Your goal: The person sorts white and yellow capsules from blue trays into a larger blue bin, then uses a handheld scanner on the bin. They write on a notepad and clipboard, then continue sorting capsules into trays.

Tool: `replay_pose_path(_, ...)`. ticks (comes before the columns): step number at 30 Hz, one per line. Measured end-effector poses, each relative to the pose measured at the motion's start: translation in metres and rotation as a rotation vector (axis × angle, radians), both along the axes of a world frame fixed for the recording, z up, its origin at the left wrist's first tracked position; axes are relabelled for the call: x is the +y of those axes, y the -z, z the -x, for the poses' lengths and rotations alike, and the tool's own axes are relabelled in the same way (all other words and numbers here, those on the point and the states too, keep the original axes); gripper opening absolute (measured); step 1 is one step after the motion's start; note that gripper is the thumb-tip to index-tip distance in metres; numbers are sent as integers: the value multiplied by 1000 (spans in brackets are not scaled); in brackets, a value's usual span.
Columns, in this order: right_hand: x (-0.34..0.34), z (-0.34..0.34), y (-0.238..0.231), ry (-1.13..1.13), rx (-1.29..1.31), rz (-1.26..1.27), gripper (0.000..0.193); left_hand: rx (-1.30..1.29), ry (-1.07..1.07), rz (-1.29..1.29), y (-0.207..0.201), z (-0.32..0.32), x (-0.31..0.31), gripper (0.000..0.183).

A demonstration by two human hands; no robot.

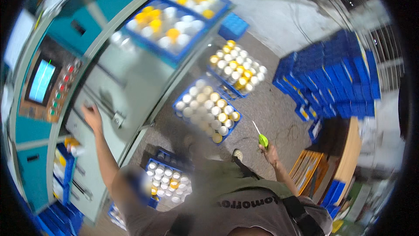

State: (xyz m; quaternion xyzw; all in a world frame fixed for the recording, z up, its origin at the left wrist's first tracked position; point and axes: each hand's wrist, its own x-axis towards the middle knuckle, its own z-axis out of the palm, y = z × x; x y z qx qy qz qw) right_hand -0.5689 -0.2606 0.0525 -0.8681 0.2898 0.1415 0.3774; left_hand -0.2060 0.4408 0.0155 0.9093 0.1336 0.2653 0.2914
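My left hand (91,114) reaches over the pale machine bench at the left, its fingers apart and nothing visible in them. Close by on the bench are a metal fitting (118,120) and a dark rod. At the right, low over the floor, my right hand (270,155) grips a green-handled tool (263,141) with a thin, pale blade pointing away from me. It may be a small knife; its exact kind is unclear.
A control panel (49,81) with a lit screen faces the bench. Blue crates of white and yellow cylinders stand on the bench's far end (171,56) and on the floor (238,124). Stacked blue crates (327,76) rise at the right, near a wooden table edge (352,142).
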Motion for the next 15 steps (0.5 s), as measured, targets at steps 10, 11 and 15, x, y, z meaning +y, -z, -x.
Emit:
replay_pose_path(10, -47, 37, -18, -454, 40, 0, 42, 148, 1293, -113, -23, 290, -498, 39)
replay_pose_path(11, -61, 47, -17, -550, 10, -103, 41, 104, 1413, -203, -34, 314, -540, 37)
replay_pose_path(15, -130, 113, -25, -327, 114, -76, 44, 1007, 1472, -234, -50, 366, -663, 37)
